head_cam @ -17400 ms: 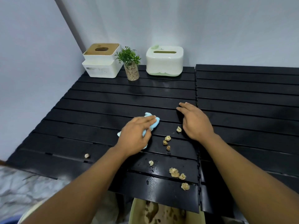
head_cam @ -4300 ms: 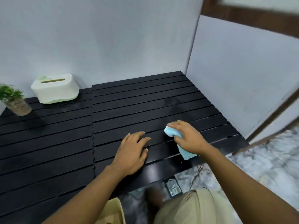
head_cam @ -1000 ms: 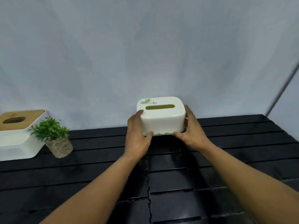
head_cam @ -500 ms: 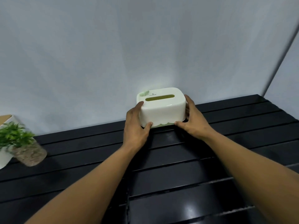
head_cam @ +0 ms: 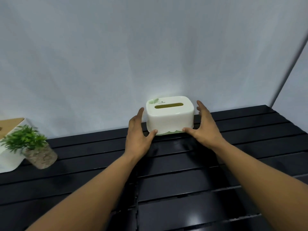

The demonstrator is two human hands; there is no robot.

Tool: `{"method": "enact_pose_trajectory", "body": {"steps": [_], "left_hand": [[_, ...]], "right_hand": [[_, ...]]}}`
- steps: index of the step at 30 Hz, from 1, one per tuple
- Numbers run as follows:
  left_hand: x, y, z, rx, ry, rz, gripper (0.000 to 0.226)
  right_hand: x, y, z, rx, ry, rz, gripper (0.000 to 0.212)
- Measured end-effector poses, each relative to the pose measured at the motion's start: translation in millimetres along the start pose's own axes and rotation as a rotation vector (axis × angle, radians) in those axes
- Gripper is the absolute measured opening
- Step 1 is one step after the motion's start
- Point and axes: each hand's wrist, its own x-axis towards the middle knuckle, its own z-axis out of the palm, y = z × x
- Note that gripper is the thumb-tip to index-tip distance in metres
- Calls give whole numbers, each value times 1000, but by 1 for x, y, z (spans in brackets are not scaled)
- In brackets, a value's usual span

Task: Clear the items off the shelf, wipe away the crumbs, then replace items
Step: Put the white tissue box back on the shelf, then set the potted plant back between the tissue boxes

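A white tissue box (head_cam: 170,117) with a green base and a slot in its lid stands on the black slatted shelf (head_cam: 183,184), at the back against the wall. My left hand (head_cam: 138,135) is at its left side and my right hand (head_cam: 205,127) at its right side. Both thumbs touch the lower front edge of the tissue box. The fingers of both hands are spread and stand a little off its sides. No crumbs show on the slats, and no cloth is in view.
A small green plant in a glass pot (head_cam: 35,150) stands at the left of the shelf. Behind it, at the frame's edge, is a white box with a wooden lid (head_cam: 8,157). A pale wall (head_cam: 150,47) backs the shelf, with a corner at the right.
My fingers gripped the tissue box's sides half a second ago; now they have spread away from it. The tissue box sits further right along the back than a second ago.
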Motion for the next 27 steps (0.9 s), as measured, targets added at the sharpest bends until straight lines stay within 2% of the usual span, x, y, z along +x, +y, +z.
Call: {"method": "enact_pose_trajectory", "body": {"steps": [4, 7, 11, 16, 20, 23, 27], "left_hand": [[-21, -2, -41, 17, 36, 3, 78], [-45, -10, -90, 92, 78, 84, 64], [-86, -36, -163, 255, 86, 185, 50], [-124, -102, -253, 433, 152, -18, 36], [-146, -146, -290, 688, -12, -173, 64], [-153, -165, -299, 747, -96, -246, 83], [-156, -175, -297, 762, -107, -257, 84]], "right_hand": [[-14, -37, -1, -105, 154, -110, 93], [-21, -78, 21, -119, 141, -203, 83], [-37, -145, 79, -93, -28, -296, 76], [-65, -214, 187, -16, -342, -306, 75], [-83, -234, 274, 72, -489, -197, 88], [-89, -241, 318, 170, -458, -140, 87], [-89, -249, 352, 216, -345, -114, 74]]}}
